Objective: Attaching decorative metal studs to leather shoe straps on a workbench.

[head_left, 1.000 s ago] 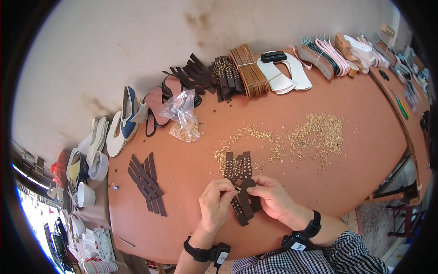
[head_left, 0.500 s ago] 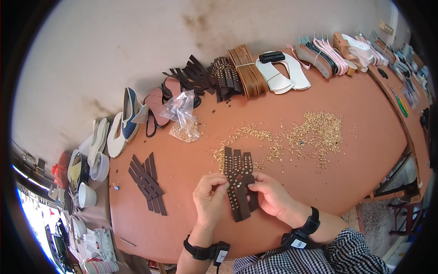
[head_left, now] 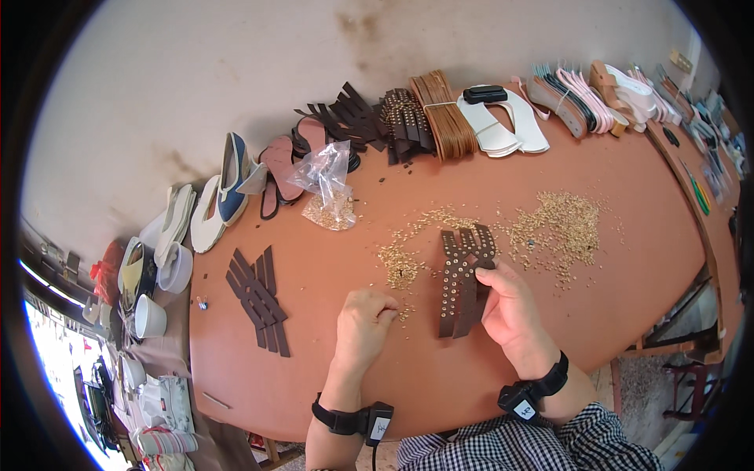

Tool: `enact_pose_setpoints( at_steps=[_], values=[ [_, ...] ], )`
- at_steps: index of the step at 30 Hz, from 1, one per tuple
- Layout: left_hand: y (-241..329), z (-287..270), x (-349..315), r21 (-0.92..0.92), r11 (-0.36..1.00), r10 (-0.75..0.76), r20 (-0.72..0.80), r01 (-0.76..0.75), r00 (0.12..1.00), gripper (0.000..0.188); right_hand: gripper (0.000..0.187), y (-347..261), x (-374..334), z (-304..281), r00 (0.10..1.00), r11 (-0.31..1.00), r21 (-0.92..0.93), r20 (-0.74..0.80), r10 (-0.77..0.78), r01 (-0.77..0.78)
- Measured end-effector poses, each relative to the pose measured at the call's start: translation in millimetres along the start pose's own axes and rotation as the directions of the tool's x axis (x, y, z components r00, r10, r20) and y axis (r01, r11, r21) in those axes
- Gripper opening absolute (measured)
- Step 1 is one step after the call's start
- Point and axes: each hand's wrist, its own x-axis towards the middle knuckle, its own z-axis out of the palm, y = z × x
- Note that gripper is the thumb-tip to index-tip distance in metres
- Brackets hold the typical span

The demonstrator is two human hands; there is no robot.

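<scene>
While the right hand (head_left: 509,302) grips the brown strap piece (head_left: 457,276) by its right side, its thumb lies flat across the front near the middle and the other fingers pass behind, mostly hidden. The slotted piece stands lengthwise to the left of that thumb, its upper strips reaching beyond the thumb tip and its lower ends hanging below; gold studs line its upper strips and lower left side. Whether it touches the table (head_left: 338,392) cannot be told. Nearer the table's left edge, the left hand (head_left: 363,326) is apart from the piece, its fingers curled in against the thumb; whether they pinch anything is unclear. Loose studs (head_left: 559,226) scatter between the hands and the far edge. Plain brown straps (head_left: 258,298) lie toward the left edge, and a clear plastic bag (head_left: 323,169) sits toward the far edge.
</scene>
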Motion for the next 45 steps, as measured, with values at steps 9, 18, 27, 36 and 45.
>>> enact_pose_setpoints(
  at_steps=[9,18,27,36,45],
  values=[
    [3,15,6,0.084,0.978,0.190,-0.018,-0.188,0.982,0.007,0.016,7,0,-2,0.999,0.998,0.025,-0.011,0.053,-0.052],
    [8,20,10,0.243,0.935,0.257,0.037,-0.258,0.966,0.007,0.013,7,-2,0,0.998,0.997,0.034,0.015,0.063,-0.063],
    [24,9,0,-0.438,0.897,-0.005,-0.160,-0.067,0.987,0.009,0.013,26,-7,3,0.989,0.987,-0.089,0.057,0.138,-0.133],
    [36,17,1,-0.283,0.924,0.227,-0.139,-0.258,0.964,0.015,0.014,39,-14,4,0.984,0.975,-0.206,0.142,0.109,-0.078],
    [33,17,2,-0.189,0.926,0.300,-0.163,-0.328,0.940,0.019,0.018,39,-18,7,0.987,0.970,-0.235,0.127,0.096,-0.064]
  ],
)
